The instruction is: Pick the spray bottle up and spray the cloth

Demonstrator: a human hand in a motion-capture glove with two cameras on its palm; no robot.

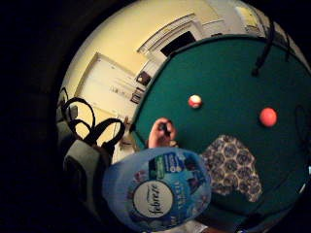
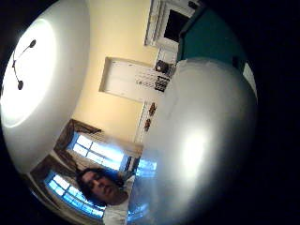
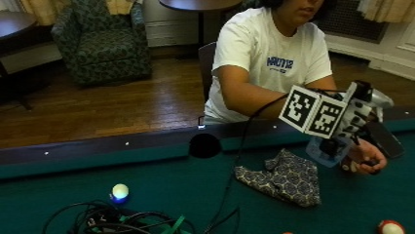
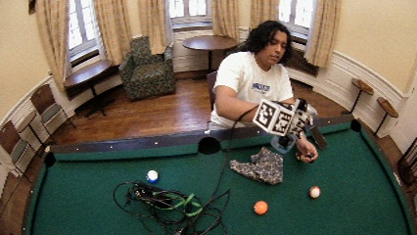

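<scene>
In the outside view a pale blue spray bottle [image 3: 326, 147] with a white head hangs in the air just off the right end of the patterned cloth [image 3: 283, 176]. My gloved right hand [image 3: 355, 121] grips it around the neck. The cloth lies crumpled on the green felt [image 3: 175, 185]. The little finger side palm view shows the bottle's Febreze label [image 1: 158, 192] close to the palm, with the cloth [image 1: 231, 165] on the felt beyond it. The bottle's pale body [image 2: 206, 140] fills much of the thumb side palm view. The bare left hand [image 3: 367, 159] rests on the felt under the bottle, holding a small dark thing.
A white ball [image 3: 120, 191] and a tangle of cables [image 3: 117, 220] lie at the near left. A red-and-white ball [image 3: 391, 227] sits at the near right, and an orange ball [image 4: 261, 207] shows in the wide view. A side pocket [image 3: 205, 145] opens in the far rail.
</scene>
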